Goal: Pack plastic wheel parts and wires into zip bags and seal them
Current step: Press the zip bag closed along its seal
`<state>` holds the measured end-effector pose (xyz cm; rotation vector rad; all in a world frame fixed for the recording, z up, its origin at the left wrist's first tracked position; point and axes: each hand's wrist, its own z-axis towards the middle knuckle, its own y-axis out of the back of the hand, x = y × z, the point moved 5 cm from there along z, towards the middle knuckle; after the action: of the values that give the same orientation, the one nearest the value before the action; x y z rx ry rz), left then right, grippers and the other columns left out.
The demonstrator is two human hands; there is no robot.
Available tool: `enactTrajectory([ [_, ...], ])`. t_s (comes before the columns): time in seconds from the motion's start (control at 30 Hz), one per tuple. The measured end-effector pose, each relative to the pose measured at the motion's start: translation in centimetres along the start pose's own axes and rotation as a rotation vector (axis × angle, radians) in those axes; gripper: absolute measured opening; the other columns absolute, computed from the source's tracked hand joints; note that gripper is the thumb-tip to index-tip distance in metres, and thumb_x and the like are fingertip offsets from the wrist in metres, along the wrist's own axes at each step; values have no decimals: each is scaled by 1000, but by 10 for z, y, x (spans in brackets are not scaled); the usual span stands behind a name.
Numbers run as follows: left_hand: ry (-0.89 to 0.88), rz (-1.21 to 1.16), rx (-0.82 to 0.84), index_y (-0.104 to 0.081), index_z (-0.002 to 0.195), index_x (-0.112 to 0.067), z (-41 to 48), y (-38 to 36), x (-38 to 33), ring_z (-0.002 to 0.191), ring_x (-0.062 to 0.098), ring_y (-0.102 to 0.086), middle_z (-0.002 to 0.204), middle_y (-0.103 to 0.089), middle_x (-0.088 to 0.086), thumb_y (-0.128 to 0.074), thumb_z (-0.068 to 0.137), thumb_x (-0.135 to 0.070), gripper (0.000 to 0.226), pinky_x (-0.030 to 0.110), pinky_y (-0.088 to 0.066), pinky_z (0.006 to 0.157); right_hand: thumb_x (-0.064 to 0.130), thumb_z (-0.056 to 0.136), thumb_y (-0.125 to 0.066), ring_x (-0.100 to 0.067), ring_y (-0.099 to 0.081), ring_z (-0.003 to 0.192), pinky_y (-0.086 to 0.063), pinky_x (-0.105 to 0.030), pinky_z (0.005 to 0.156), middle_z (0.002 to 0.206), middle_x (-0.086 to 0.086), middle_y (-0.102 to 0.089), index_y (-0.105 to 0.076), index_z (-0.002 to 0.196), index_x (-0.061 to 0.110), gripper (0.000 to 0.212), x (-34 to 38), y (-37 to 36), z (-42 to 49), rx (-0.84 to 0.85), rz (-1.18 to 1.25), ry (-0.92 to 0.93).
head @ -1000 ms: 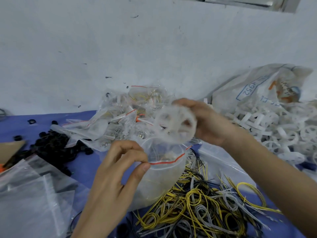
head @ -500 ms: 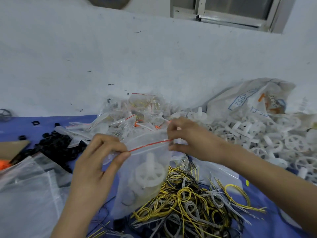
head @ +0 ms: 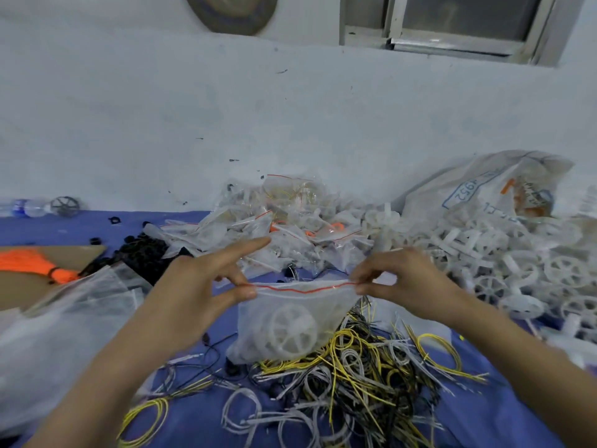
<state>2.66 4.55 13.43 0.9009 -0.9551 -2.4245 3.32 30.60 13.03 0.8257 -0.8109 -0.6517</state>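
Left hand and right hand each pinch an end of the bag's red zip strip; a white wheel sits inside, above the wires

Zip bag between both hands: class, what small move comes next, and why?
Probably slide the left hand along the red zip line towards the right hand to seal: both pinch the zip bag at its top corners, white wheel already inside.
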Motion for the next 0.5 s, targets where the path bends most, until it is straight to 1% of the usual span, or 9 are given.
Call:
enactTrajectory([
  [0.03, -18, 47, 20, -41, 123, -57, 0, 0, -2, 83, -11, -59, 70, -63, -34, -70, 73, -30, 64, 2, -37, 88, 14, 78, -76, -5, -64, 77, -52, -27, 74, 86, 3, -73, -73, 93, 15, 15, 0, -2, -3, 13, -27, 13],
  [0.1, -25, 114, 48, -56, 119, -46, -1, 1, -2, 72, -7, -62, 66, -59, -35, -74, 74, -26, 53, 8, -46, 75, 15, 80, -75, -7, -65, 75, -53, -31, 72, 86, 2, -73, -74, 91, 13, 12, 2, -6, -10, 16, -91, 34],
  [0.17, -41, 123, 54, -71, 100, -26, -5, 1, -3, 62, -14, -58, 67, -64, -27, -78, 71, -21, 31, 6, -43, 63, 13, 80, -74, -9, -65, 72, -54, -31, 68, 84, 1, -73, -75, 90, 12, 10, 7, -9, -17, -23, -160, 88],
  [0.2, -51, 108, 67, -71, 88, -21, -7, 1, -4, 61, -18, -55, 66, -66, -21, -80, 69, -19, 21, 2, -39, 61, 12, 79, -75, -12, -66, 71, -56, -32, 67, 83, 1, -73, -76, 89, 11, 10, 10, -10, -19, -44, -193, 120],
  [0.23, -51, 86, 90, -69, 79, -20, -9, -1, -6, 60, -19, -54, 66, -67, -17, -81, 68, -19, 16, -1, -37, 61, 11, 78, -76, -14, -67, 69, -56, -32, 65, 82, 0, -74, -76, 88, 10, 11, 13, -11, -21, -59, -217, 149],
  [0.3, -36, 73, 134, -64, 72, -25, -13, -4, -8, 61, -15, -57, 64, -64, -18, -80, 70, -20, 17, 0, -38, 60, 7, 74, -78, -16, -68, 67, -57, -31, 62, 78, -1, -73, -77, 86, 9, 13, 17, -11, -25, -74, -242, 193],
  [0.37, -17, 123, 172, -65, 73, -27, -14, -6, -8, 62, -9, -61, 61, -62, -21, -78, 74, -24, 13, 7, -45, 61, 6, 72, -80, -16, -68, 66, -57, -31, 60, 76, -1, -73, -77, 85, 9, 14, 18, -11, -27, -89, -256, 220],
  [0.43, -12, 209, 222, -68, 77, -28, -14, -7, -10, 57, -4, -63, 54, -58, -22, -74, 79, -28, 6, 19, -51, 65, 6, 73, -79, -18, -68, 67, -57, -33, 61, 76, -2, -73, -77, 86, 9, 13, 16, -11, -29, -91, -258, 215],
  [0.5, -31, 291, 278, -69, 82, -29, -14, -9, -12, 58, -1, -63, 53, -59, -20, -68, 84, -33, 5, 24, -52, 67, 7, 75, -78, -20, -68, 68, -57, -38, 61, 75, -3, -73, -77, 86, 8, 11, 14, -12, -31, -79, -260, 194],
])
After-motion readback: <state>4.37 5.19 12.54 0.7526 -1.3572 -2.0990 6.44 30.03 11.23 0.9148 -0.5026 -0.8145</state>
